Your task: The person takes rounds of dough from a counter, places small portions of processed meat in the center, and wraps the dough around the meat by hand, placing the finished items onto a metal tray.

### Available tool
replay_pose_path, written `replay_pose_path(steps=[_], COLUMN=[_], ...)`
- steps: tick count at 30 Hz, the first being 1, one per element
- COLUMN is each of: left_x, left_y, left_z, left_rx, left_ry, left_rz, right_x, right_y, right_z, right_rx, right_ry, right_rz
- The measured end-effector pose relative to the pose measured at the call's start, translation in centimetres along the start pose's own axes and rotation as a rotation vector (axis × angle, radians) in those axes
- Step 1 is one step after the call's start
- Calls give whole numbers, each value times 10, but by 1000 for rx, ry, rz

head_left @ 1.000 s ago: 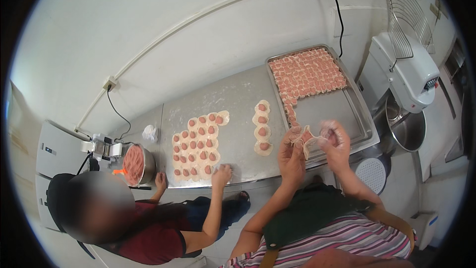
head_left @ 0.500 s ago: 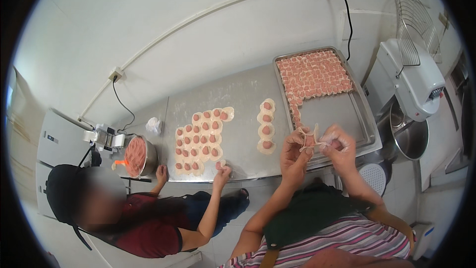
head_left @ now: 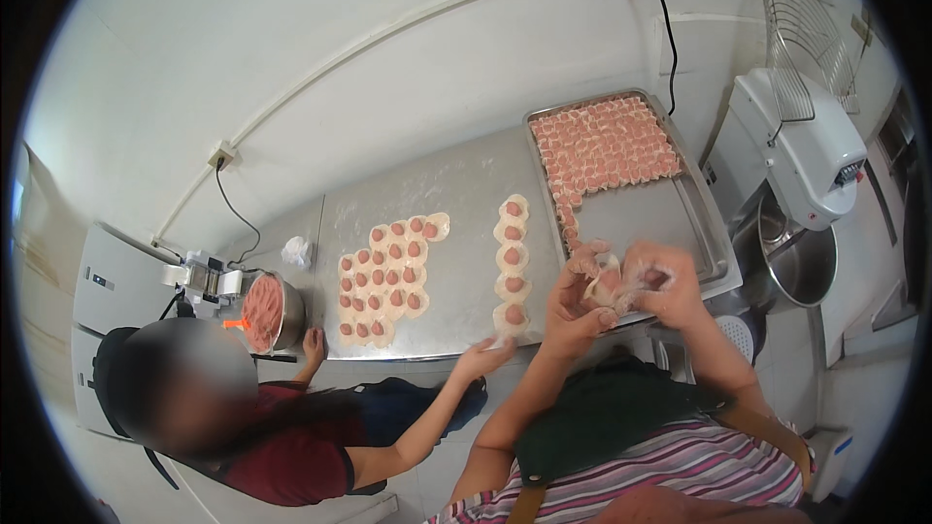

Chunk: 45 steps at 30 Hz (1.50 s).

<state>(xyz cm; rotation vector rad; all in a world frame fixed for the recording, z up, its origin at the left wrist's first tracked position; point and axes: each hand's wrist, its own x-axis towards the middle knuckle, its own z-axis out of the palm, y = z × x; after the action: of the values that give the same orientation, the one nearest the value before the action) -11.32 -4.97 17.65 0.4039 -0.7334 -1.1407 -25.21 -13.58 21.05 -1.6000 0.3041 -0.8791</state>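
Note:
Between my two hands, above the near edge of the metal tray (head_left: 646,216), is a dumpling (head_left: 607,283) of thin pale wrapper gathered around pink meat filling. My left hand (head_left: 575,303) curls its fingers and thumb around it. The fingers of my right hand (head_left: 670,283) are bent together at the wrapper's other side, partly blurred; something pinkish shows among them. Closely packed open-topped dumplings (head_left: 607,147) fill the tray's far part and run down its left side. Left of the tray, a column of flat round wrappers (head_left: 513,255) topped with meat lies on the steel table.
A co-worker's hand (head_left: 485,357) is at the column's near end. More meat-topped wrappers (head_left: 388,277) lie mid-table. Further left stand a bowl of minced meat (head_left: 264,306) with an orange-handled tool and a small machine (head_left: 206,277). A white stand mixer (head_left: 801,150) is at the right.
The co-worker's hand has moved right, and another meat-topped wrapper now lies at the column's near end. My fingers have closed the wrapper further around its filling.

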Motion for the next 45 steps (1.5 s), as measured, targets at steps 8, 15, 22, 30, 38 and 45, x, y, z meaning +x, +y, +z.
replay_pose_path(steps=[8,15,22,30,38,45], left_x=[14,25,17,1,-1,-38], left_y=[-16,-48,-93,-119,-68,-26], left_z=[7,-10,14,-16,-15,-44], left_rx=[-156,-168,-243,-137,-148,-137], left_ry=[5,-122,242,299,195,317], left_rz=[-161,-369,-177,-83,67,-116], right_x=[-5,16,24,33,34,46], right_y=[-7,-10,20,52,52,37], right_z=[-23,-29,-45,-45,1,53], right_rx=[-194,-282,87,53,102,22], right_ry=[117,162,-34,-145,1,-186], right_rz=[-92,-195,-51,-63,-64,-155])
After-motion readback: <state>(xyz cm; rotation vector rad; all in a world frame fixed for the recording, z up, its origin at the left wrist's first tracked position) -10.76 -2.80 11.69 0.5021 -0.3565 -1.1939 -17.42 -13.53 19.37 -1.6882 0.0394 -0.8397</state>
